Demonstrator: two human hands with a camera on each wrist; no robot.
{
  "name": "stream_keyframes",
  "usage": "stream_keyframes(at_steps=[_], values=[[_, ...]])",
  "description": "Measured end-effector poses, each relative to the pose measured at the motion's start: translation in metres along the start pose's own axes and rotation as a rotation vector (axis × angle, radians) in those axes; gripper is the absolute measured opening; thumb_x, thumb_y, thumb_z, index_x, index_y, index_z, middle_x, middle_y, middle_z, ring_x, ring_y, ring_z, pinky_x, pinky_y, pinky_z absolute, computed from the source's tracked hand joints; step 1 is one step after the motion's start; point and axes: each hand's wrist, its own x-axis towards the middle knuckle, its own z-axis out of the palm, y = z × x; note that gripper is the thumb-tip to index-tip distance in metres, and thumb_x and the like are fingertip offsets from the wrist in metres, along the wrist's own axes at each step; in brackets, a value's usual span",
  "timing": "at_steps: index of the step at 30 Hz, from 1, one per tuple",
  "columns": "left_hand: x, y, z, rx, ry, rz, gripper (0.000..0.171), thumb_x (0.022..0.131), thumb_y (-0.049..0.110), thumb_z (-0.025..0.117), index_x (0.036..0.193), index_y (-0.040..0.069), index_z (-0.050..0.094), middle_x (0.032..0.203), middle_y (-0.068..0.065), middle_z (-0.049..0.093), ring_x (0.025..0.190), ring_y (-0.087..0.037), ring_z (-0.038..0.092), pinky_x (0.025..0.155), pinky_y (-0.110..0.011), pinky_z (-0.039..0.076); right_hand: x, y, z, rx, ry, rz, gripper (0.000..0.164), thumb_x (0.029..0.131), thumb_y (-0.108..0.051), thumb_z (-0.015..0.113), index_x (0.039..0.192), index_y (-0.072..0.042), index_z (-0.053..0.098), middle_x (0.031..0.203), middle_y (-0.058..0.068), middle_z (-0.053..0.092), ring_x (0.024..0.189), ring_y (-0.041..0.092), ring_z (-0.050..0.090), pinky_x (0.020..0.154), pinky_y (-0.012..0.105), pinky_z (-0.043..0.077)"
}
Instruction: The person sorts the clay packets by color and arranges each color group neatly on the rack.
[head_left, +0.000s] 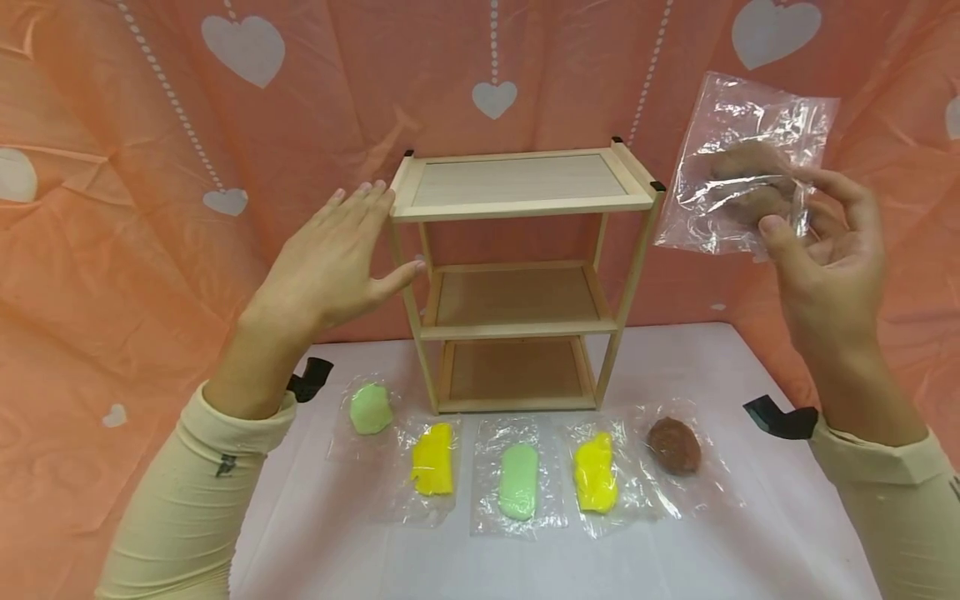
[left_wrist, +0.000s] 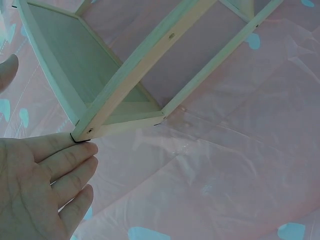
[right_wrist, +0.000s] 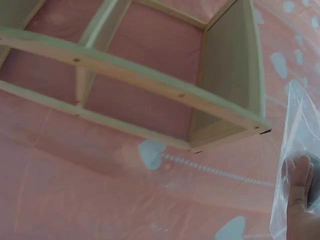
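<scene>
My right hand (head_left: 836,258) pinches a clear plastic bag (head_left: 750,117) holding brown, clay-like lumps, raised to the right of a three-tier wooden shelf (head_left: 525,208). In the right wrist view only part of the plastic bag (right_wrist: 295,135) and my right hand (right_wrist: 300,200) shows at the right edge. With fingers straight, my left hand (head_left: 322,258) lies at the shelf's upper left corner. The left wrist view shows the fingertips of my left hand (left_wrist: 45,185) at the dark-capped corner of the shelf (left_wrist: 140,65), seemingly touching it.
Along the white table (head_left: 570,567), in front of the shelf, lie several clear bags: a round green lump (head_left: 371,408), a yellow piece (head_left: 432,460), a long green piece (head_left: 519,482), another yellow piece (head_left: 596,473) and a brown lump (head_left: 674,446). A pink heart-patterned curtain (head_left: 360,100) hangs behind.
</scene>
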Motion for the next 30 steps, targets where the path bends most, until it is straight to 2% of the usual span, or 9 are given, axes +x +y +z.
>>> stream_keyframes(at_steps=[3,7,17,23,30], values=[[0.0,0.0,0.0,0.001,-0.001,-0.002,0.093,0.107,0.059,0.051,0.169,-0.004,0.019,0.177,-0.023,0.017,0.166,-0.036,0.015,0.137,-0.043,0.003,0.005,-0.002,0.011,0.046,-0.006,0.026,0.049,0.09,0.023,0.065,0.136,0.01,0.06,0.12,0.029,0.062,0.104,0.033,0.066,0.076,0.025,0.064],[-0.001,-0.001,0.0,0.0,-0.006,-0.005,0.094,0.107,0.059,0.051,0.169,-0.003,0.017,0.177,-0.023,0.016,0.166,-0.036,0.014,0.137,-0.043,0.003,0.01,-0.004,0.027,0.076,-0.046,0.063,0.049,0.09,0.022,0.066,0.136,0.007,0.06,0.119,0.028,0.062,0.104,0.033,0.065,0.079,0.026,0.065],[-0.002,0.0,0.002,-0.025,0.011,-0.007,0.097,0.106,0.062,0.051,0.17,-0.003,0.016,0.178,-0.021,0.016,0.166,-0.034,0.013,0.137,-0.042,0.003,0.019,0.003,0.07,0.017,-0.157,0.116,0.047,0.093,0.015,0.069,0.136,-0.001,0.063,0.119,0.021,0.065,0.113,0.028,0.064,0.092,0.028,0.061],[-0.002,0.001,0.003,-0.029,0.01,-0.008,0.097,0.106,0.062,0.052,0.17,-0.003,0.016,0.178,-0.021,0.017,0.166,-0.034,0.013,0.137,-0.042,0.003,0.024,0.012,0.092,-0.032,-0.207,0.146,0.044,0.095,0.011,0.069,0.135,-0.006,0.065,0.121,0.021,0.065,0.11,0.029,0.065,0.091,0.027,0.063],[-0.002,0.002,0.004,-0.025,0.016,0.0,0.097,0.106,0.061,0.053,0.169,-0.005,0.017,0.177,-0.022,0.017,0.166,-0.035,0.014,0.137,-0.043,0.004,0.03,0.023,0.117,-0.03,-0.25,0.217,0.044,0.095,0.01,0.069,0.135,-0.008,0.064,0.123,0.017,0.063,0.111,0.028,0.066,0.088,0.03,0.066]])
